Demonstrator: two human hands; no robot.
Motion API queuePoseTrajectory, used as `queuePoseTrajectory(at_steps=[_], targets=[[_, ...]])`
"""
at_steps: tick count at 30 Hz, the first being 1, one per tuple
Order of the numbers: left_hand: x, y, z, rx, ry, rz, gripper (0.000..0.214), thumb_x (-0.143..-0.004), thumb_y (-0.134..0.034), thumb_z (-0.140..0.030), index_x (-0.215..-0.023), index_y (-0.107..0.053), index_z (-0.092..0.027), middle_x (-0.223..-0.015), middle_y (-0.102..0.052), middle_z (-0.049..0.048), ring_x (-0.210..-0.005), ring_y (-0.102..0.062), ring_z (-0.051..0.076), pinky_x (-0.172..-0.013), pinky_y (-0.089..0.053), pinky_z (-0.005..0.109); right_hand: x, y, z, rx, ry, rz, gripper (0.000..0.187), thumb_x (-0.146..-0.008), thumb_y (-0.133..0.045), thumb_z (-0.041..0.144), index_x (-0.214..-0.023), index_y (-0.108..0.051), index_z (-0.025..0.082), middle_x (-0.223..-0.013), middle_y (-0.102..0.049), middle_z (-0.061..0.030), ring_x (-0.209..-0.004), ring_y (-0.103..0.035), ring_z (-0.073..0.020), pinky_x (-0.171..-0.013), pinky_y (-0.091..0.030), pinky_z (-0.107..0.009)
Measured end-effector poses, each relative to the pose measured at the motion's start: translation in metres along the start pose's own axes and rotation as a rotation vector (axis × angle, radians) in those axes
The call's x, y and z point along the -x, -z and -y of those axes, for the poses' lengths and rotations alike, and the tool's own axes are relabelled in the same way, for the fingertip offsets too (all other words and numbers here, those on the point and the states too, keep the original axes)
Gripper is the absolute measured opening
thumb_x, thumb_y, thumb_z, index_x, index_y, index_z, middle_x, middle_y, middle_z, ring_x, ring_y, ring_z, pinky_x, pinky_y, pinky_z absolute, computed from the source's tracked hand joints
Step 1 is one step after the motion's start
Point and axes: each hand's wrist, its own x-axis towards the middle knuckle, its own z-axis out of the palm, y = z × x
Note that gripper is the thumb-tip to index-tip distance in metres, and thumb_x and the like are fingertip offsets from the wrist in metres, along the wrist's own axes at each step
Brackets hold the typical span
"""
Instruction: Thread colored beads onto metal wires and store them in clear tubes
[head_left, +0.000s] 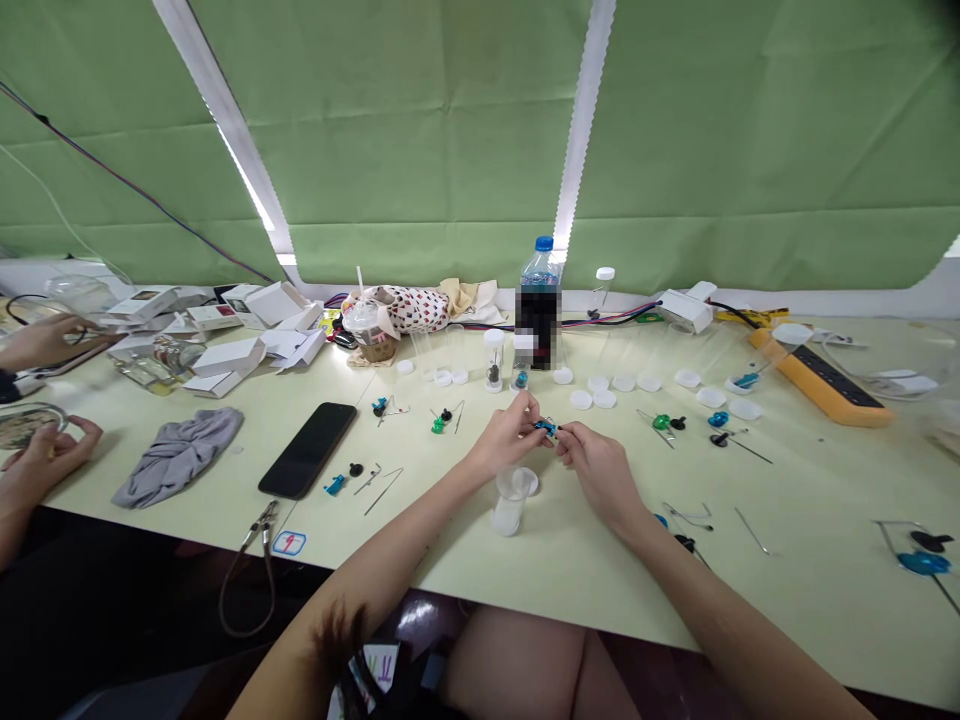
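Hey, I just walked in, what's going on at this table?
Someone is working with small parts at the table. Their left hand and right hand meet at a small blue part, held in the fingertips. A clear container stands close by, with a white lid beside it. More colored pieces and bent wires lie around. Another person's hands are at far left.

On the bench (pixel 825 480), a blue-framed sticker (pixel 289 543) bears a red sign (pixel 289 541), arrow or 4, unclear which; the label (pixel 538 325) on the bottle (pixel 541 268) is pixelated, the card (pixel 373 672) illegible
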Motion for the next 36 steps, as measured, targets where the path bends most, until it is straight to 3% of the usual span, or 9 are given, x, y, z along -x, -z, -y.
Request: queuePoseTrajectory(at_steps=[4,9,14,24,30,36], targets=[[-0.0011,0.0001,0.0017,0.008,0.014,-0.015,0.022,-0.081,-0.054,-0.027,-0.085,-0.033,-0.020,-0.082,-0.063,0.0026,-0.073,-0.066,0.015,-0.065,-0.050,0.026,-0.0009,-0.0008,-0.0002,0.014,-0.006,0.012,0.036,-0.093,-0.031,0.045,-0.083,-0.057,0.022,-0.069,-0.064,-0.0004,-0.059,-0.058,-0.0155,-0.062,-0.041,-0.028],[-0.0029,0.0025,0.0044,0.004,0.008,-0.072,0.022,-0.080,-0.054,-0.025,-0.085,-0.033,-0.020,-0.082,-0.062,0.0020,-0.074,-0.067,0.015,-0.063,-0.049,0.025,-0.0012,-0.0033,-0.0001,-0.078,0.026,-0.121,0.029,-0.086,-0.047,0.043,-0.104,-0.056,0.023,-0.089,-0.067,-0.0037,-0.079,-0.062,-0.0189,-0.072,-0.045,-0.031],[-0.0028,0.0008,0.0061,0.020,0.010,-0.037,0.023,-0.080,-0.054,-0.026,-0.085,-0.032,-0.021,-0.081,-0.063,0.0019,-0.073,-0.067,0.016,-0.065,-0.051,0.027,-0.0002,-0.0042,-0.0018,-0.124,0.072,-0.120,0.021,-0.087,-0.045,0.036,-0.096,-0.057,0.022,-0.092,-0.068,-0.0049,-0.083,-0.063,-0.0195,-0.073,-0.046,-0.032],[-0.0022,0.0003,0.0051,0.020,0.010,-0.007,0.022,-0.082,-0.054,-0.027,-0.085,-0.033,-0.020,-0.084,-0.064,0.0032,-0.075,-0.067,0.014,-0.067,-0.051,0.026,0.0001,-0.0019,-0.0016,-0.001,0.003,-0.030,0.029,-0.093,-0.034,0.041,-0.090,-0.056,0.022,-0.075,-0.065,-0.0025,-0.062,-0.059,-0.0166,-0.062,-0.043,-0.028],[-0.0035,0.0014,0.0064,0.070,0.009,-0.044,0.023,-0.082,-0.054,-0.025,-0.085,-0.033,-0.020,-0.084,-0.064,0.0035,-0.075,-0.066,0.015,-0.069,-0.052,0.029,-0.0003,-0.0035,-0.0008,-0.075,0.012,-0.065,0.025,-0.090,-0.041,0.040,-0.104,-0.054,0.023,-0.094,-0.067,-0.0040,-0.082,-0.061,-0.0191,-0.070,-0.044,-0.030],[-0.0032,-0.0004,0.0043,0.039,0.010,-0.033,0.022,-0.081,-0.054,-0.021,-0.084,-0.032,-0.021,-0.082,-0.064,0.0016,-0.074,-0.067,0.015,-0.066,-0.051,0.027,0.0012,-0.0061,-0.0018,0.009,0.046,-0.075,0.028,-0.093,-0.033,0.037,-0.105,-0.052,0.020,-0.098,-0.066,-0.0076,-0.082,-0.060,-0.0208,-0.071,-0.043,-0.032]])
